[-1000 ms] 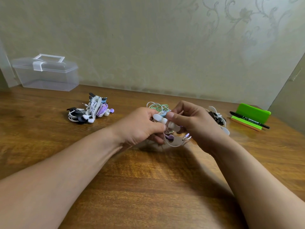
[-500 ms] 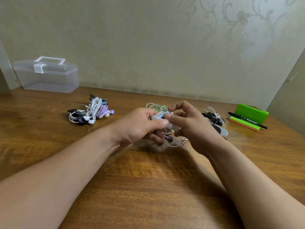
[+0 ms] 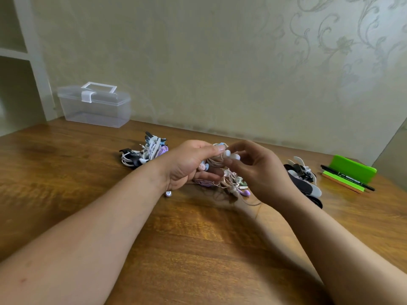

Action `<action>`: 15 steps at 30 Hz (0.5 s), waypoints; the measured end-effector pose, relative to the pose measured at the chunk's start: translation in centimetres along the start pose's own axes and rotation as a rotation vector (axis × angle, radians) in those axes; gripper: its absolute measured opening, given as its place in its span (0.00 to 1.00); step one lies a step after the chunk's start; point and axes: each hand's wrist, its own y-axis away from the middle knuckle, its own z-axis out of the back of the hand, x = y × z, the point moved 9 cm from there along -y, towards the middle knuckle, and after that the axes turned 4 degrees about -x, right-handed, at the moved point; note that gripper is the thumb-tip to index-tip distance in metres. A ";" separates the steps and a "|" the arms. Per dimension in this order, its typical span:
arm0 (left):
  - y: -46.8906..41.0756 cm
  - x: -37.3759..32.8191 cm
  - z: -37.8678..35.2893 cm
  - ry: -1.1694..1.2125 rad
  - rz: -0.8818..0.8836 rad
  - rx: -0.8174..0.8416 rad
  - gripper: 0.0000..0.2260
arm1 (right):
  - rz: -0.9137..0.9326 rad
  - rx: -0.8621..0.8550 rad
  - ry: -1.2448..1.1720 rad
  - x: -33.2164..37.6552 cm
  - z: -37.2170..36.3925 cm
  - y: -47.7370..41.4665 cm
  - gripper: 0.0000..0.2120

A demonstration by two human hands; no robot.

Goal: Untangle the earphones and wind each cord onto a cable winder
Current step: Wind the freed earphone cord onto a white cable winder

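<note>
Both hands have risen slightly since the earlier frame, lifting the tangled earphones (image 3: 222,172) above the desk (image 3: 198,249). Left hand (image 3: 187,164): fingers curled closed around the upper cords. Right hand (image 3: 259,170): thumb and forefinger pinched on a white earbud (image 3: 230,154), remaining fingers loosely spread. Loose cords hang down to the desk between the hands. Wound earphones (image 3: 145,153) lie behind the left hand; cable winders (image 3: 305,181) lie right of the right hand. Clear box (image 3: 94,106) at rear left.

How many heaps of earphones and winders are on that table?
3. A wound bundle lies left of the hands, a tangle is held between both hands, and black-and-white winders lie to the right. Hands may hide more.
</note>
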 end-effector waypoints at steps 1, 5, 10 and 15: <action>0.0 -0.3 0.5 0.015 -0.013 -0.018 0.16 | -0.001 -0.020 0.009 0.3 -0.2 -0.4 0.04; 0.1 -1.5 2.4 0.056 -0.016 -0.084 0.21 | -0.027 -0.047 -0.001 0.9 -2.1 -1.8 0.04; 0.2 -3.5 8.1 -0.189 -0.103 -0.416 0.25 | -0.047 -0.108 -0.101 1.9 -5.0 -4.0 0.03; 1.7 -5.4 13.8 -0.228 -0.272 -0.755 0.16 | -0.123 -0.071 -0.184 1.9 -9.1 -6.3 0.04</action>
